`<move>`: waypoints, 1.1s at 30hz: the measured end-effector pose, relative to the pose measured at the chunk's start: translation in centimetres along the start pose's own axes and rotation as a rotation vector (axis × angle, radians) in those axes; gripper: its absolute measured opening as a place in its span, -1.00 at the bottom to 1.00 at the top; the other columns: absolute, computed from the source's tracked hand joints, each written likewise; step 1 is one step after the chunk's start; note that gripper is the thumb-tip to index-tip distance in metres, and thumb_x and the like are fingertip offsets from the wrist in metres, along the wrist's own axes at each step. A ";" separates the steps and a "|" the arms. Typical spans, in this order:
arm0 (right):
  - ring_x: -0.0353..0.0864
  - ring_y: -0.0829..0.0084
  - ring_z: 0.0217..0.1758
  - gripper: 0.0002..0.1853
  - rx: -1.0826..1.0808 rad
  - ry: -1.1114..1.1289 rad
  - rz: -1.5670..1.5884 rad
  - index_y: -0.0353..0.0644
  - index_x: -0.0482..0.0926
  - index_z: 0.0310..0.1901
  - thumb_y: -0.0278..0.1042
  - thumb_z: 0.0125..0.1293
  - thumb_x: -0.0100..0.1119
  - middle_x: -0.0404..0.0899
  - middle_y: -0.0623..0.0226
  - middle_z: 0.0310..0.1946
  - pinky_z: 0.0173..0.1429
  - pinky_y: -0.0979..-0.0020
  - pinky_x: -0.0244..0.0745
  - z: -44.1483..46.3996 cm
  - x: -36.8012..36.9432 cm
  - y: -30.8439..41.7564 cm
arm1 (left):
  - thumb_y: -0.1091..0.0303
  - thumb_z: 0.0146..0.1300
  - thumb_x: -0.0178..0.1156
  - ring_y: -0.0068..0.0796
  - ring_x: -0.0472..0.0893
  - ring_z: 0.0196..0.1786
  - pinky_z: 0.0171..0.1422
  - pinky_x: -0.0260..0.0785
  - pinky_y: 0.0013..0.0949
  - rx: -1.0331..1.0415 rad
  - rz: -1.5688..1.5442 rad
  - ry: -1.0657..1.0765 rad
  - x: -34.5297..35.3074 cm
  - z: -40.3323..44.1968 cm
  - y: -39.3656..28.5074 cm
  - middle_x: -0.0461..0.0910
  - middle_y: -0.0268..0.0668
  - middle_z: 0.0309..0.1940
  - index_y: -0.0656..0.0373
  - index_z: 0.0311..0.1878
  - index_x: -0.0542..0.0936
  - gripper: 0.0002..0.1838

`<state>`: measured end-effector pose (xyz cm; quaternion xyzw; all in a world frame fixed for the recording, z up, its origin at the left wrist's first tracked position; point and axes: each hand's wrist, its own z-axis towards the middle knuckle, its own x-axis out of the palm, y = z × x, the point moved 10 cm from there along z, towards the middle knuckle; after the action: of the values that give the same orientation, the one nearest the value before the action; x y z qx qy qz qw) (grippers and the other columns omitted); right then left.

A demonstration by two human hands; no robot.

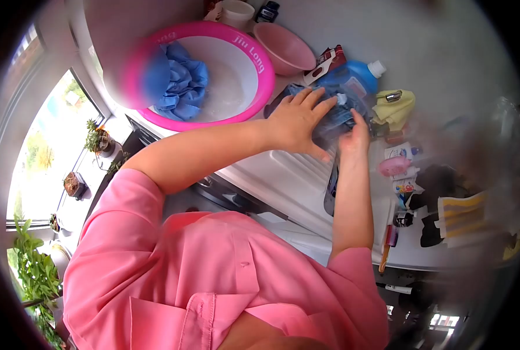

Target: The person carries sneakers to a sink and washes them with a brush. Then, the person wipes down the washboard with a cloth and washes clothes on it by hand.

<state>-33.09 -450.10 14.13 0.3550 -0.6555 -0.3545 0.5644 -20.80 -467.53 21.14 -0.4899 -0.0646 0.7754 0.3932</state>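
My left hand (298, 124) lies with its fingers spread on a bunched, dark blue denim-like cloth (360, 106). Clear plastic-like shine shows around this bundle, but its exact form is blurred. At the bundle's right side is my right hand (356, 139), one finger stretched upward and the others partly hidden. Below the hands, a dark strip (331, 189) hangs over the white ribbed surface (289, 175). Left of them, light blue cloth (185, 81) sits crumpled in a pink-rimmed basin (262, 64) with cloudy water.
Behind the bundle stand a blue bottle (359, 74) with a white cap and a pink bowl (283, 48). A yellow cloth (395, 111), several small bottles and a striped cloth (463, 214) lie to the right. Potted plants (99, 142) line the window at left.
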 end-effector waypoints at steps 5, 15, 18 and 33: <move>0.43 0.15 0.20 -0.19 0.190 0.027 -0.012 -0.12 -0.11 0.38 -0.44 0.22 0.19 0.30 0.07 0.22 0.21 -0.07 0.34 -4.6 -3.0 -5.6 | -0.01 -0.24 0.47 0.05 0.10 0.43 0.36 0.14 0.03 -0.230 0.119 0.163 9.2 0.1 3.6 0.07 -0.01 0.39 -0.03 0.44 0.04 0.15; 0.59 0.31 -0.06 -0.46 0.400 0.300 -0.661 -0.30 0.37 0.18 -0.10 0.29 0.17 0.51 0.12 0.02 -0.08 0.37 0.52 -3.5 -11.0 -8.5 | 0.36 0.14 0.10 -0.24 0.62 -0.12 0.06 0.46 -0.34 -0.597 -0.909 0.147 9.8 3.5 8.4 0.61 -0.09 -0.14 0.30 0.16 0.44 -0.52; 0.46 0.31 0.14 -0.35 0.301 0.295 -0.433 -0.26 0.27 0.27 -0.10 0.26 0.22 0.37 0.12 0.15 -0.01 0.31 0.51 -1.4 -8.3 -10.3 | 0.43 0.19 0.04 -0.37 0.62 -0.23 -0.11 0.52 -0.36 -0.768 -1.031 0.077 8.5 3.7 6.9 0.59 -0.13 -0.15 0.35 0.13 0.44 -0.58; 0.54 0.37 -0.23 -0.82 0.404 0.154 0.202 -0.20 0.46 -0.12 -0.49 0.23 0.07 0.53 0.26 -0.22 -0.36 0.48 0.45 -3.4 -7.1 -7.9 | 0.42 0.06 0.01 -0.41 0.57 -0.21 -0.05 0.39 -0.38 -0.261 -0.257 0.058 4.4 8.9 5.5 0.63 -0.18 -0.29 0.33 -0.06 0.58 -0.63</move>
<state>-28.40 -448.11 4.22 0.4193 -0.7003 -0.1297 0.5629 -31.95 -465.79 19.89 -0.5465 -0.2154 0.6893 0.4240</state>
